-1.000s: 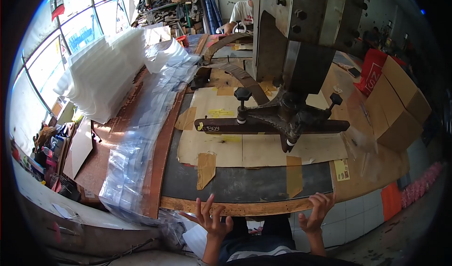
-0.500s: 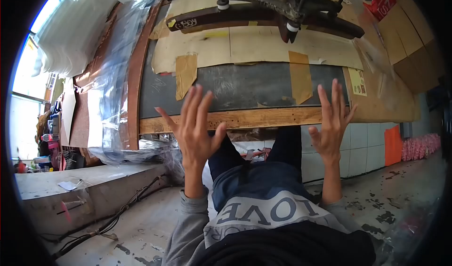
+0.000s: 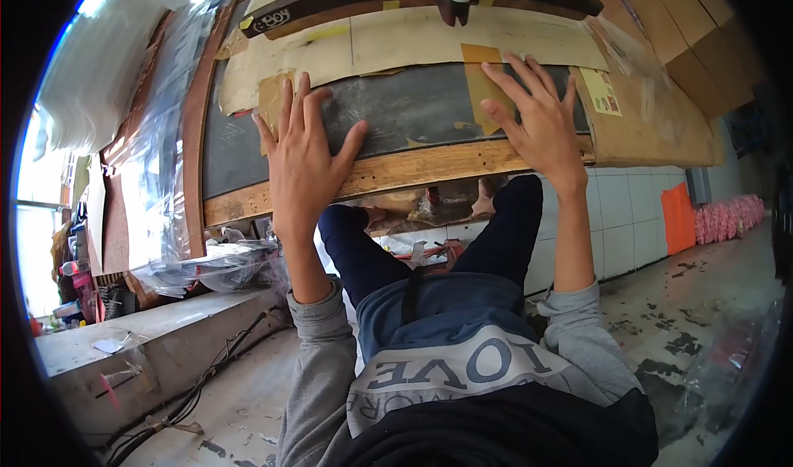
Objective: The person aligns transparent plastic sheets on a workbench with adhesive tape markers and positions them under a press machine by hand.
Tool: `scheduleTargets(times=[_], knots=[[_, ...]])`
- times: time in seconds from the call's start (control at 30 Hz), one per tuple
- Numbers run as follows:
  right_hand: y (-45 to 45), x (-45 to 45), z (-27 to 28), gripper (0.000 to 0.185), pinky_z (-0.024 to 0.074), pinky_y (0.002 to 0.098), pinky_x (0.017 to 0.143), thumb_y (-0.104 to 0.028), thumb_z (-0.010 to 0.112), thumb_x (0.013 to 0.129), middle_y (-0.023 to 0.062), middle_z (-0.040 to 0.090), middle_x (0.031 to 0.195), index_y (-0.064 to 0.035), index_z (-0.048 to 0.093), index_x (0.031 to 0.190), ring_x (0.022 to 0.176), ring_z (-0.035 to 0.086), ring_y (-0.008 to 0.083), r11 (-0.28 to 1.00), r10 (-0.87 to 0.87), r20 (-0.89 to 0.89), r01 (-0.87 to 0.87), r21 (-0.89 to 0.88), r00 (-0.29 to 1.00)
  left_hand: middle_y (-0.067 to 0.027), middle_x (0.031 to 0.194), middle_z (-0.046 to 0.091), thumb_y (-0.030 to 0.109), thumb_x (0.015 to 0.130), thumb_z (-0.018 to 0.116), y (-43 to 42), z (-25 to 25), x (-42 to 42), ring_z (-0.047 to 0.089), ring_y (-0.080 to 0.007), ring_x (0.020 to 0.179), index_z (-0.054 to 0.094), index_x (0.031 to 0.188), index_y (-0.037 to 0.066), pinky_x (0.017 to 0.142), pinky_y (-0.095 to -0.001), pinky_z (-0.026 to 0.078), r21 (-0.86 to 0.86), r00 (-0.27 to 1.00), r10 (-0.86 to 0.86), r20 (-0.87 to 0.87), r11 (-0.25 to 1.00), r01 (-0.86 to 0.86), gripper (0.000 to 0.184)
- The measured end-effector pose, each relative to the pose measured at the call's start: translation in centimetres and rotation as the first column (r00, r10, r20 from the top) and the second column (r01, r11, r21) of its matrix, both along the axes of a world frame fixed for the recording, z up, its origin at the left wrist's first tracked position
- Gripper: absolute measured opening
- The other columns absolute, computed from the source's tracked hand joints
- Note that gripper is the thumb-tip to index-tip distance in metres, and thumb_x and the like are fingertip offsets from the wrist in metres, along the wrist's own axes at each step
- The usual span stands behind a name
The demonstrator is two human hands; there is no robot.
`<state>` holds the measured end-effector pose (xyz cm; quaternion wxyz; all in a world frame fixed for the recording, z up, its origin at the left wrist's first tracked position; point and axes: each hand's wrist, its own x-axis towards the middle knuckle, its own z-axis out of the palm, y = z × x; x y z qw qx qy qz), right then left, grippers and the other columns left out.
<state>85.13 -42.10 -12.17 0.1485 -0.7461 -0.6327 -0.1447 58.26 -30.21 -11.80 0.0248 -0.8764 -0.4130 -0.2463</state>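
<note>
My left hand [image 3: 307, 149] is open, palm down, fingers spread over the left part of a dark grey board [image 3: 396, 111]. Its fingertips overlap a strip of brown tape [image 3: 271, 103]. To the right, my right hand [image 3: 541, 124] is open too, fingers apart, near a second strip of brown tape [image 3: 481, 87]. Nothing is in either hand. Whether the palms touch the surface I cannot tell. A wooden edge strip [image 3: 413, 168] runs along the board's front, and a cream sheet [image 3: 396, 41] covers its far part.
Across the back stands a dark metal bar [image 3: 330, 11] with fittings on it. Clear plastic sheeting [image 3: 161, 145] hangs at the left, and cardboard boxes [image 3: 690, 45] are at the right. Cables [image 3: 198, 384] run along a low ledge [image 3: 165, 335]. An orange panel [image 3: 678, 221] stands at the right.
Both hands have moved forward over the board, the left one now further over it. The camera view has shifted, so the metal bar sits higher and further left.
</note>
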Motion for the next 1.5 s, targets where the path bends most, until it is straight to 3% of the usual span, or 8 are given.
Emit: scheduleTargets(times=[0.03, 0.17, 0.27, 0.67, 1.33, 1.37, 1.47, 1.5], knots=[[0.0, -0.2, 0.1, 0.06, 0.0169, 0.0705, 0.105, -0.063, 0.041, 0.09, 0.0118, 0.045, 0.142, -0.022, 0.055, 0.131, 0.133, 0.039, 0.0314, 1.0, -0.002, -0.013, 0.002, 0.018, 1.0, -0.0171, 0.144, 0.041, 0.045, 0.089, 0.057, 0.0, 0.0, 0.1, 0.028, -0.0321, 0.14, 0.053, 0.115, 0.007, 0.11, -0.0648, 0.012, 0.009, 1.0, 0.004, 0.003, 1.0, -0.004, 0.046], [0.2, -0.5, 0.1, 0.059, 0.018, 0.0675, 0.106, -0.06, 0.044, 0.091, 0.0104, 0.051, 0.137, -0.0179, 0.057, 0.13, 0.132, 0.039, 0.0307, 0.988, -0.006, -0.05, 0.014, 0.157, 0.999, -0.017, 0.144, 0.041, 0.041, 0.089, 0.058, -0.2, 0.4, 0.2, 0.028, -0.0317, 0.14, 0.053, 0.108, 0.009, 0.112, -0.0614, 0.01, -0.029, 0.999, 0.039, 0.003, 0.999, -0.039, 0.037], [0.3, -0.4, 0.3, 0.057, 0.0187, 0.0654, 0.107, -0.058, 0.044, 0.092, 0.0107, 0.05, 0.138, -0.0181, 0.056, 0.13, 0.133, 0.039, 0.0301, 0.998, -0.008, -0.072, 0.013, 0.059, 0.997, -0.0175, 0.144, 0.042, 0.041, 0.089, 0.059, -0.3, 0.4, 0.2, 0.028, -0.0318, 0.14, 0.053, 0.108, 0.009, 0.112, -0.0609, 0.011, -0.047, 0.998, 0.054, 0.033, 0.998, -0.052, 0.037], [0.5, 0.6, 0.4, 0.058, 0.0258, 0.0479, 0.109, -0.056, 0.039, 0.095, 0.0143, 0.048, 0.139, -0.0147, 0.054, 0.133, 0.131, 0.04, 0.0322, 0.994, 0.1, -0.164, -0.092, 0.053, 0.981, -0.016, 0.134, 0.051, 0.044, 0.087, 0.06, -0.2, 0.1, 0.4, 0.042, -0.0316, 0.131, 0.057, 0.112, 0.005, 0.109, -0.0606, 0.023, -0.02, 0.993, 0.071, 0.091, 0.997, -0.07, 0.046], [-0.6, 2.4, 0.1, 0.064, 0.0235, 0.0488, 0.112, -0.058, 0.039, 0.094, 0.018, 0.04, 0.145, -0.0137, 0.046, 0.139, 0.136, 0.031, 0.038, 0.949, 0.314, -0.088, -0.315, 0.0, 0.945, -0.0158, 0.135, 0.051, 0.035, 0.089, 0.06, -0.4, 0.7, 0.0, 0.046, -0.0329, 0.126, 0.056, 0.117, 0.008, 0.108, -0.0481, 0.028, -0.037, 0.999, -0.009, 0.05, 0.999, 0.011, 0.039], [-0.8, 2.4, 0.0, 0.062, 0.0219, 0.0452, 0.115, -0.056, 0.041, 0.094, 0.0122, 0.037, 0.148, -0.0175, 0.043, 0.142, 0.139, 0.028, 0.0325, 0.957, 0.285, -0.072, -0.288, -0.032, 0.956, -0.0162, 0.135, 0.052, 0.034, 0.09, 0.06, -0.3, 0.6, 0.0, 0.047, -0.0332, 0.126, 0.056, 0.117, 0.007, 0.108, -0.0472, 0.029, -0.036, 0.998, -0.02, 0.051, 0.999, 0.022, 0.039], [-1.1, 2.4, 0.0, 0.061, 0.0218, 0.045, 0.115, -0.055, 0.042, 0.094, 0.0126, 0.038, 0.147, -0.0163, 0.044, 0.141, 0.139, 0.03, 0.0304, 0.951, 0.303, -0.109, -0.307, -0.02, 0.947, -0.0172, 0.133, 0.053, 0.03, 0.091, 0.059, -0.1, 0.5, -0.2, 0.048, -0.0342, 0.124, 0.056, 0.118, 0.005, 0.106, -0.0432, 0.032, -0.013, 0.999, -0.043, 0.028, 0.999, 0.043, 0.037], [-0.9, 2.5, -0.5, 0.071, 0.0244, 0.0464, 0.113, -0.063, 0.036, 0.092, 0.0181, 0.043, 0.142, -0.0081, 0.052, 0.133, 0.135, 0.036, 0.0301, 0.94, 0.341, -0.156, -0.335, 0.064, 0.927, -0.0172, 0.134, 0.052, 0.03, 0.091, 0.059, -0.1, 0.5, -0.2, 0.048, -0.0343, 0.124, 0.056, 0.118, 0.005, 0.106, -0.0428, 0.032, -0.012, 0.999, -0.046, 0.024, 0.999, 0.046, 0.037]])
